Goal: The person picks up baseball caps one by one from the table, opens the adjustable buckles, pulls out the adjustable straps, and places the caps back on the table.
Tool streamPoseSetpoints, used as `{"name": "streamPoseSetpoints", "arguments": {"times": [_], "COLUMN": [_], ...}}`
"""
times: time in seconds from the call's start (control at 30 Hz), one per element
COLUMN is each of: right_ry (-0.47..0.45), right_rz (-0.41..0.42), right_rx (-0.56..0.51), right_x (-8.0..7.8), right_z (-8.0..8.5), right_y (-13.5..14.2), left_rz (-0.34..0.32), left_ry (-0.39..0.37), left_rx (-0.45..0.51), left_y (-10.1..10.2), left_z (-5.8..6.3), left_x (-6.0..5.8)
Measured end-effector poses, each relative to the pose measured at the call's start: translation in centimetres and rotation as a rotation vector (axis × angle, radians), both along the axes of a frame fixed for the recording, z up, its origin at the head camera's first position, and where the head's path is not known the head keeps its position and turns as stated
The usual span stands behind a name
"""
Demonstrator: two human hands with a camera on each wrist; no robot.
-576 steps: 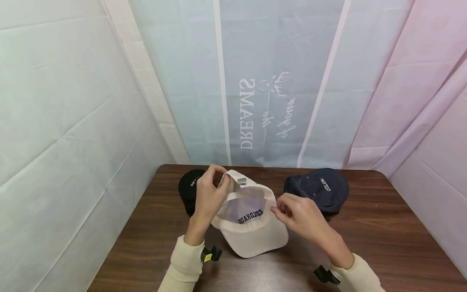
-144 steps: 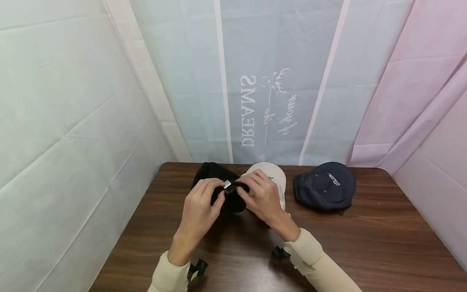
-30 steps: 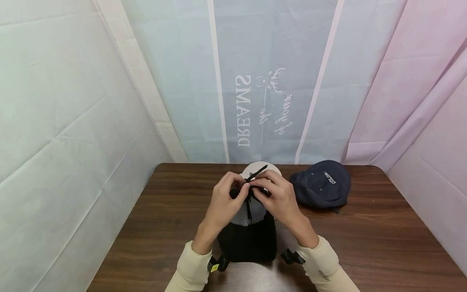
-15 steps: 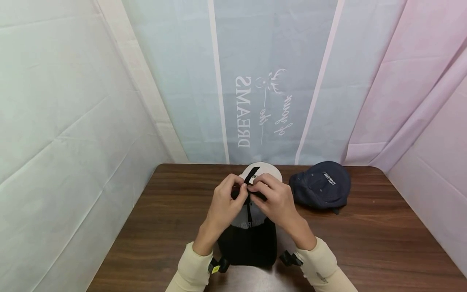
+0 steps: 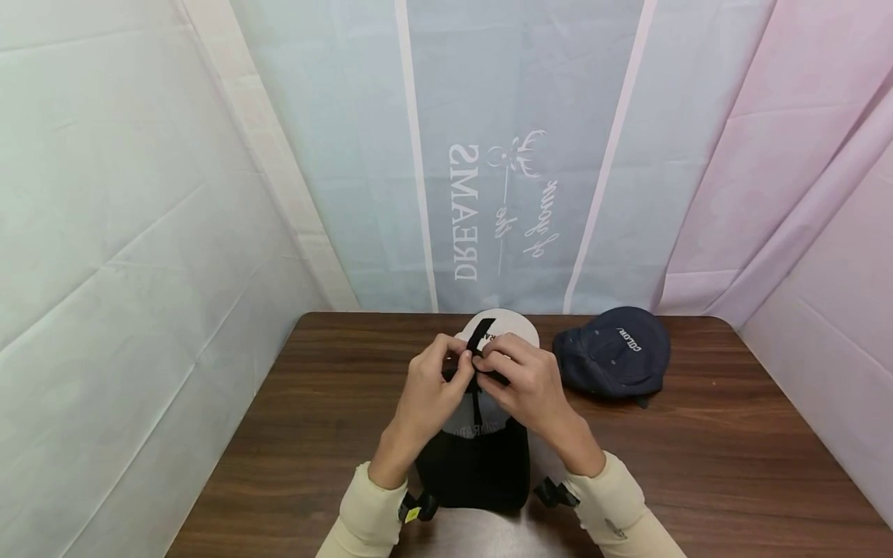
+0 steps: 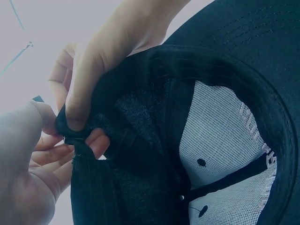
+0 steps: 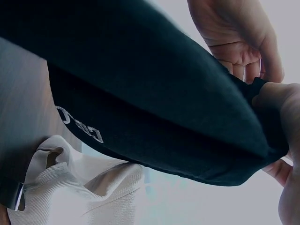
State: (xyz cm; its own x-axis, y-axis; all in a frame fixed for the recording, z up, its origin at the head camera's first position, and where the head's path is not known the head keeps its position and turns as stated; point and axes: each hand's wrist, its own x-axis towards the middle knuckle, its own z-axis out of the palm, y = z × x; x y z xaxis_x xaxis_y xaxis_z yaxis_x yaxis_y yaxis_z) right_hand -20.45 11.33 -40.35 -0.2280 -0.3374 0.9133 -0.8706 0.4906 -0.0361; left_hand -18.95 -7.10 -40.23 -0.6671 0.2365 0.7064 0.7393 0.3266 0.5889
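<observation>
A black baseball cap [image 5: 474,477] is held with its brim toward me and its pale mesh-lined inside [image 6: 225,131] facing up. Its black back strap [image 5: 481,333] sticks up between the two hands. My left hand [image 5: 429,391] pinches the strap between thumb and fingers from the left. From the right, my right hand [image 5: 533,384] pinches the band beside it, the fingertips of both hands nearly meeting. The left wrist view shows thumbs and fingers at the strap join; the buckle itself is hidden. Behind the black cap lies a white cap [image 5: 523,327], partly covered.
A navy cap [image 5: 614,353] with light lettering lies at the back right of the brown wooden table [image 5: 725,449]. Fabric walls stand at the left, the back [image 5: 516,93] and the right. In the right wrist view, the white cap's metal buckle [image 7: 18,197] shows.
Earlier the white cap was in my hands; it now lies at the back. The black cap has since turned brim toward me. Over the last second, only the strap's loose end has shifted slightly.
</observation>
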Motion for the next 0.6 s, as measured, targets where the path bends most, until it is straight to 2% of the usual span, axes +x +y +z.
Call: {"name": "streamPoseSetpoints", "arguments": {"times": [0.27,0.6], "right_ry": [0.037,0.054], "right_rz": [0.001,0.019], "right_rx": [-0.015,-0.016], "right_x": [0.04,0.12], "right_z": [0.12,0.11], "right_y": [-0.09,-0.1], "left_rz": [-0.005,0.005], "left_ry": [-0.025,0.025], "left_rx": [0.015,0.036], "left_y": [0.09,0.3], "left_z": [0.08,-0.13], "left_x": [0.1,0.11]}}
